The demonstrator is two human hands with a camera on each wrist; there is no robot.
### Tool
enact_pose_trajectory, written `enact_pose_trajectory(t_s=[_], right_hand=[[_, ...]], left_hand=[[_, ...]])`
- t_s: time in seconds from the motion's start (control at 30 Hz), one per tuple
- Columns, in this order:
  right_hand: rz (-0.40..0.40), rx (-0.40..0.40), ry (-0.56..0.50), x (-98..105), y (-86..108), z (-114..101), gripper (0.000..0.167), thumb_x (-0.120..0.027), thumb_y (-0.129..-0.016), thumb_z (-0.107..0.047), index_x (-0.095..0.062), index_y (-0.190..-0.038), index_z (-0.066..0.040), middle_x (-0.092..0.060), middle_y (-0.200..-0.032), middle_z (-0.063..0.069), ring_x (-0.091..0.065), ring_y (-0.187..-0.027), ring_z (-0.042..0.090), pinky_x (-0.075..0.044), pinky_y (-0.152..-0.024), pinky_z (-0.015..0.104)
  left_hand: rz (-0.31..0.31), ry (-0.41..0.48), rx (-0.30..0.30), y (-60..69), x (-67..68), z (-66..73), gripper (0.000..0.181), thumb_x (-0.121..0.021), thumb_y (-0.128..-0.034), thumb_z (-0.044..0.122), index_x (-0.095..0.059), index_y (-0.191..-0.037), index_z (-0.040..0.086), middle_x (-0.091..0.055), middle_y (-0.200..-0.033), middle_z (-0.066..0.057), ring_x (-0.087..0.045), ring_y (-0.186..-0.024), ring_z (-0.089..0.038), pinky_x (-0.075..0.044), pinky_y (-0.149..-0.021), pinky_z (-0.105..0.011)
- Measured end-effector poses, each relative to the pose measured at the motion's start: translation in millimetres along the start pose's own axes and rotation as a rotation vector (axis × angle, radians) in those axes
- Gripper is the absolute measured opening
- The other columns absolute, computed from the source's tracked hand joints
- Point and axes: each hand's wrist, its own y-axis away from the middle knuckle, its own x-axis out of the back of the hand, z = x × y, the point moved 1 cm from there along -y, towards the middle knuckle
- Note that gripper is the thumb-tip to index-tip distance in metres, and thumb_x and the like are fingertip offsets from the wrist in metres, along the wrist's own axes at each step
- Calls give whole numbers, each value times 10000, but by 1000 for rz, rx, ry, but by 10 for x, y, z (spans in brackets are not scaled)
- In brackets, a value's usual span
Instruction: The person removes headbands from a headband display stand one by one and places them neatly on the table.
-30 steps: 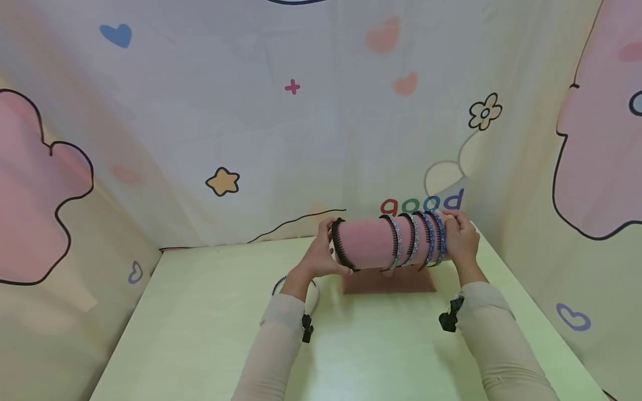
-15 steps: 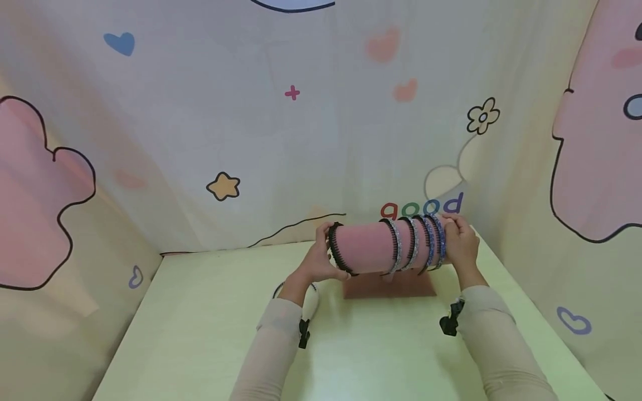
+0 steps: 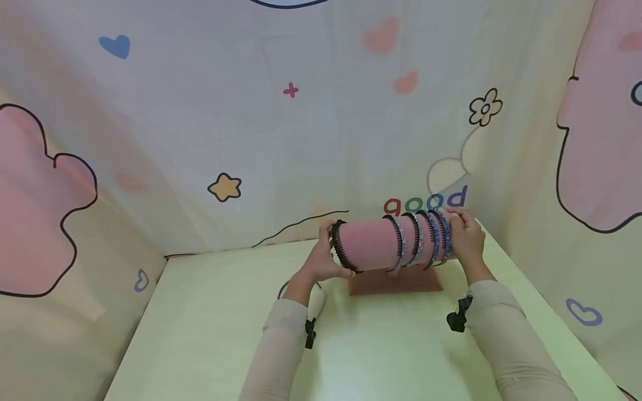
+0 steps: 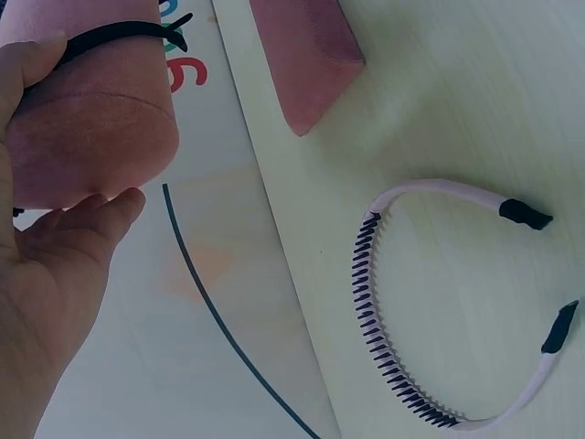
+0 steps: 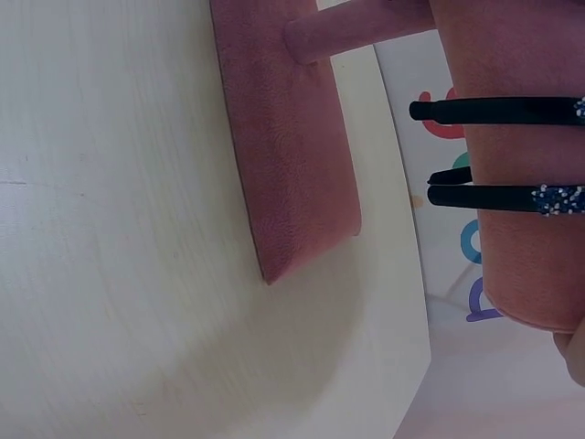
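Your left hand [image 3: 321, 260] grips the black toothed headband [image 3: 339, 245]: likely springy, favour tips. Right hand [image 3: 467, 238] clasps the pink velvet cylinder [image 3: 371, 244], right end.

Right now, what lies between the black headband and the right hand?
Four glittery headbands, two silvery, two blue, on the pink roll, seen in the head view.

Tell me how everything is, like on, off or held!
Pink roll: sideways, held
Its base: flat on table
Four glittery headbands: around roll
Dark headband: around roll's left end
Loose headband: off, lying on table
Left hand: gripping dark headband
Right hand: holding roll's right end
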Motion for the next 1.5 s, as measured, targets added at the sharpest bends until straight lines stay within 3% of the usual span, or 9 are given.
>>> enact_pose_trajectory(t_s=[0.17, 0.37, 0.57, 0.93, 1.2, 1.37, 1.5], right_hand=[[-9, 0, -4, 18, 22, 9, 402, -383, -929, -370, -633, -1129, -127, -587, -1220, 98, -512, -1107, 333, -367, -902, 506], [-30, -13, -1, 42, 29, 22, 401, -378, -926, -364, -633, -1135, -136, -583, -1230, 79, -513, -1111, 317, -369, -905, 498], [-8, -21, -5, 91, -10, -9, 395, -375, -922, -357, -630, -1127, -137, -585, -1219, 99, -510, -1110, 322, -368, -903, 501], [-14, -52, -26, 14, -34, -7, 396, -381, -921, -364, -630, -1139, -146, -583, -1231, 75, -510, -1127, 298, -371, -912, 483], [7, -41, -37, -20, -15, 29, 380, -386, -921, -344, -642, -1118, -142, -593, -1216, 79, -521, -1113, 296, -382, -897, 475], [22, -20, -32, -18, -17, 38, 379, -389, -920, -344, -650, -1110, -145, -603, -1199, 82, -532, -1097, 299, -389, -884, 474], [21, -22, -30, -12, -8, 40, 385, -389, -920, -351, -649, -1119, -147, -603, -1199, 80, -531, -1101, 299, -387, -888, 474]], left_hand=[[-2, 12, -14, 46, -11, 9, 1201, -857, -558, 10, -81, -1432, 286, -257, -1446, -68, -343, -1296, -303, -317, -966, -556], [-35, 110, -11, 176, 25, 237, 1145, -812, -581, -56, -106, -1441, 214, -250, -1455, -151, -337, -1287, -365, -290, -973, -577], [-57, 118, -10, 166, 37, 364, 1139, -801, -599, -64, -94, -1460, 175, -244, -1457, -168, -362, -1272, -359, -329, -979, -506], [-70, 176, -13, 114, 103, 285, 1139, -773, -583, -134, -88, -1447, 151, -264, -1429, -157, -420, -1234, -325, -390, -951, -404], [-70, 207, -19, 113, 101, 228, 1133, -767, -570, -141, -98, -1438, 146, -276, -1405, -171, -430, -1218, -345, -399, -939, -416], [-48, 112, -4, 38, 84, 115, 1174, -823, -540, -83, -110, -1414, 244, -302, -1399, -118, -463, -1193, -322, -418, -921, -397], [-37, -45, 9, -5, 69, 22, 1293, -914, -479, 39, -81, -1400, 401, -343, -1390, -25, -481, -1175, -253, -422, -906, -383]])
